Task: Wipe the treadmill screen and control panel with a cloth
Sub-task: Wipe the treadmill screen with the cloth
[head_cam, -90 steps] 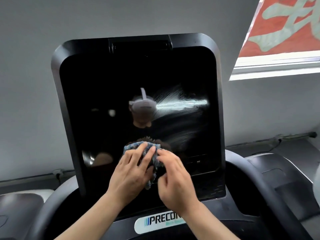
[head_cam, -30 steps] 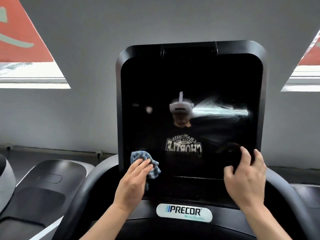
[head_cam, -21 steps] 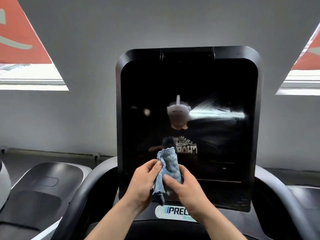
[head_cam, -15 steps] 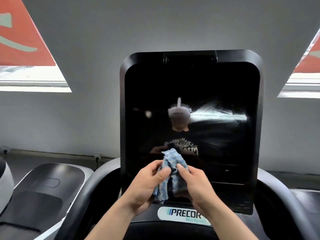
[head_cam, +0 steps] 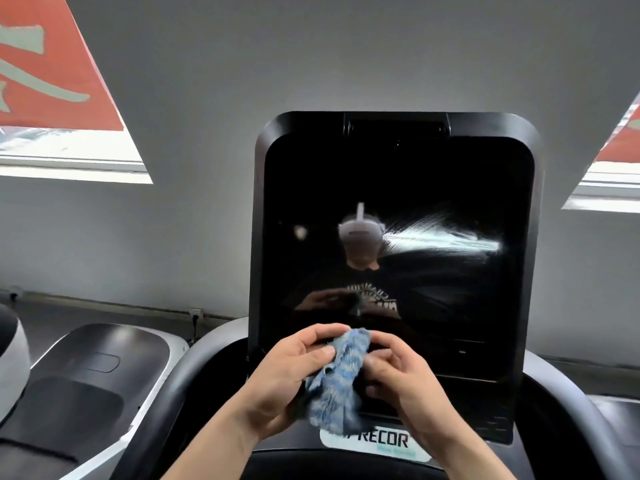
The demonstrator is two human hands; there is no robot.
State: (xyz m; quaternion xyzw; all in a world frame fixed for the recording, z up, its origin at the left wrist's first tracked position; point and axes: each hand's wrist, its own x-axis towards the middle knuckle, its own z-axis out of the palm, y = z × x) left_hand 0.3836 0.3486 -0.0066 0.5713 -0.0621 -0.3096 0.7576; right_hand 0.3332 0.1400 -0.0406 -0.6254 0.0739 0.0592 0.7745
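Both the left hand and right hand pinch the bunched cloth; above them, streaks on the screen suggest wiping remains unfinished.

Grey wall behind, plain. Red banner with pale brush strokes upper left, above bright window strip. Second red banner and window strip at right edge, partly cut off. Neighbouring machine at left: dark glossy cover, white rim. Wall socket low on wall, cable hanging from it.
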